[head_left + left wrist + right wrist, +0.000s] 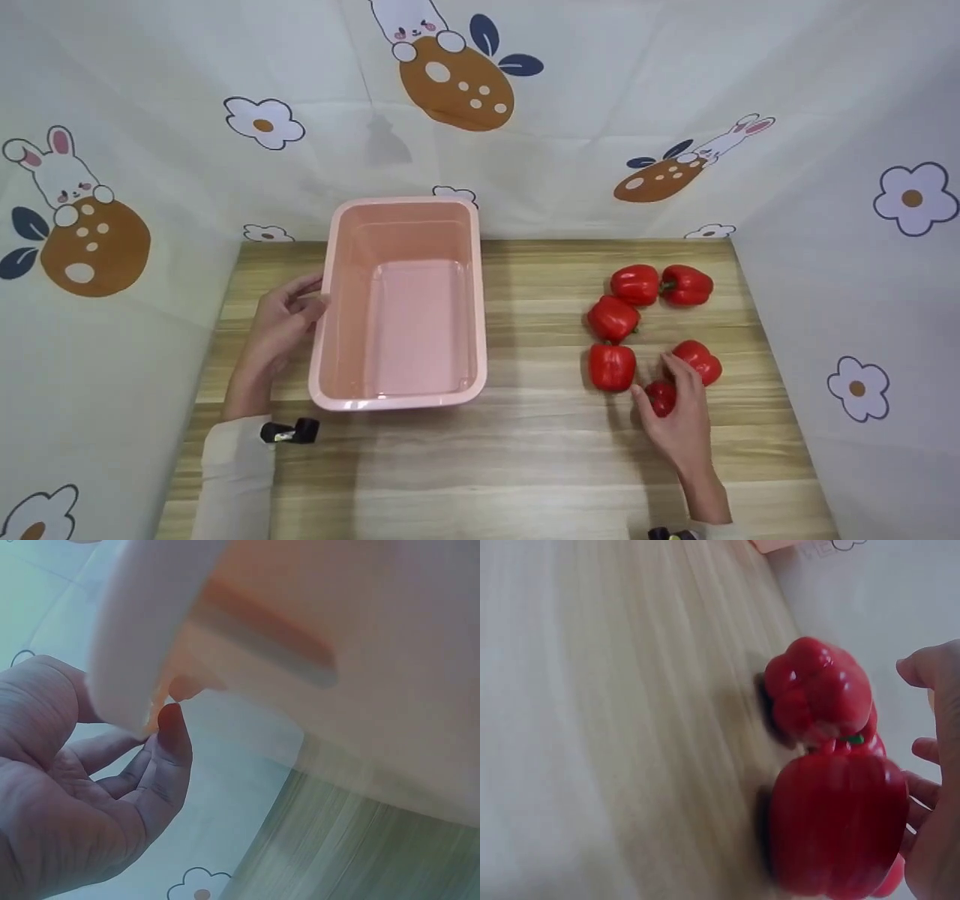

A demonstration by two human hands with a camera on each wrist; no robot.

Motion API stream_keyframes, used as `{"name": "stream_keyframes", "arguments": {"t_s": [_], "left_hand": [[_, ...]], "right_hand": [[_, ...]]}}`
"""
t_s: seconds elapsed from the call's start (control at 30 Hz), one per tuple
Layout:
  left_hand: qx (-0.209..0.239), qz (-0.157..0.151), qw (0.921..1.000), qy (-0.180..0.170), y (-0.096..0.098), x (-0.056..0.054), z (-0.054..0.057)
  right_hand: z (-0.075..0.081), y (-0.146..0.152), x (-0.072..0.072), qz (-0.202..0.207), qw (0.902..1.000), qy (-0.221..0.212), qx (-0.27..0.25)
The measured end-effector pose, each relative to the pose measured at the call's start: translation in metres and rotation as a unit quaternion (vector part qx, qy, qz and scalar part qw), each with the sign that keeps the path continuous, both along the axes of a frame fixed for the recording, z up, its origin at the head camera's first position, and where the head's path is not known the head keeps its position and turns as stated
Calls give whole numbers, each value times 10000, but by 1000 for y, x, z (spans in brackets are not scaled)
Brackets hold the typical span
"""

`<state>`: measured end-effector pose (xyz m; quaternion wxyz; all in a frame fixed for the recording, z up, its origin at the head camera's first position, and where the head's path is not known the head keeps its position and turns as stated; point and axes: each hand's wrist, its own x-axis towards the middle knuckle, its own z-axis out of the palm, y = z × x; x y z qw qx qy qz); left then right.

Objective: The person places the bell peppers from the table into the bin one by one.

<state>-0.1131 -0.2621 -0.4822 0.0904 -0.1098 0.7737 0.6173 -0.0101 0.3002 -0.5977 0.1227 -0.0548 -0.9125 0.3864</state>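
A deep pink plastic basin (322,360) stands left of the middle in the head view. My left hand (281,319) grips its left rim, thumb and fingers at the edge; the left wrist view shows the fingertips (174,727) under the rim. At the right, my right hand (681,424) is over a red bell pepper (661,397), thumb and fingers spread on either side and partly hiding it. Another red bell pepper (697,361) lies just beyond the fingers. In the right wrist view a large pepper (838,825) fills the space beside the hand (937,787).
Several more red bell peppers form a bent row beyond the right hand, from the near one (612,367) to the far one (688,285). All rest on a wood-grain table (525,465). Patterned cloth (555,180) with rabbits and flowers walls the back and sides.
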Motion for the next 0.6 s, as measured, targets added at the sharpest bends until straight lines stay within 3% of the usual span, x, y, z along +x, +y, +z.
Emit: {"name": "stream_keyframes", "arguments": {"t_s": [0.27,0.4,0.6], "left_hand": [[108,-69,9999,-35,-1,-1,-2],[137,-12,9999,-32,-2,-2,-1],[256,15,9997,2,-3,1,-2]], "right_hand": [[-14,8,26,-669,9971,313,166],[-20,11,32,-819,9953,505,-54],[-25,16,44,-1022,9935,269,-429]]}}
